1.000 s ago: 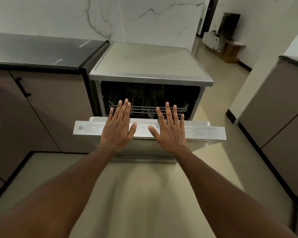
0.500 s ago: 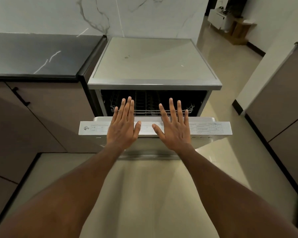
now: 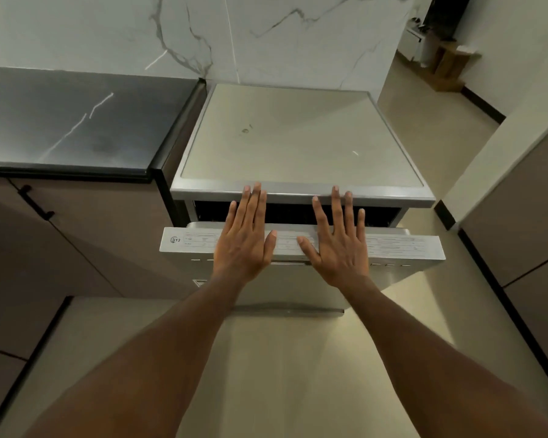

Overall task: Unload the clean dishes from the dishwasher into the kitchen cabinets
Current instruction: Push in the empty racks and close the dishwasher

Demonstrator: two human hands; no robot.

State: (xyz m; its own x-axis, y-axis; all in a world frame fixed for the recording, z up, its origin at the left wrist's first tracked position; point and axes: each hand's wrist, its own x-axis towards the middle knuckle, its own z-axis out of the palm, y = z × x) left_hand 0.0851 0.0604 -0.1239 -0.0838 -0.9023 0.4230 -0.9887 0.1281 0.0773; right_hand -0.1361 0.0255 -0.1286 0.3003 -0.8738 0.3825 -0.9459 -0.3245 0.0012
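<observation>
A silver freestanding dishwasher (image 3: 298, 143) stands against the marble wall, seen from above. Its door (image 3: 402, 245) is tilted partly ajar, leaving a narrow dark gap below the top panel. My left hand (image 3: 244, 241) lies flat, fingers straight, over the door's top edge left of centre. My right hand (image 3: 339, 245) lies flat the same way just to the right. The fingertips of both reach to the front lip of the dishwasher's top. The inside of the dishwasher is too dark to make out any rack or dishes.
A dark marble-veined counter (image 3: 67, 121) adjoins the dishwasher on the left, with brown cabinet doors (image 3: 76, 241) and a black handle (image 3: 35, 202) under it. More brown cabinets (image 3: 525, 235) line the right. Beige floor runs past the dishwasher to a doorway with boxes (image 3: 446, 67).
The opening above the door has narrowed and the rack seen earlier is now out of sight. Both flat hands have moved forward with the door; my head has come closer and higher over the dishwasher.
</observation>
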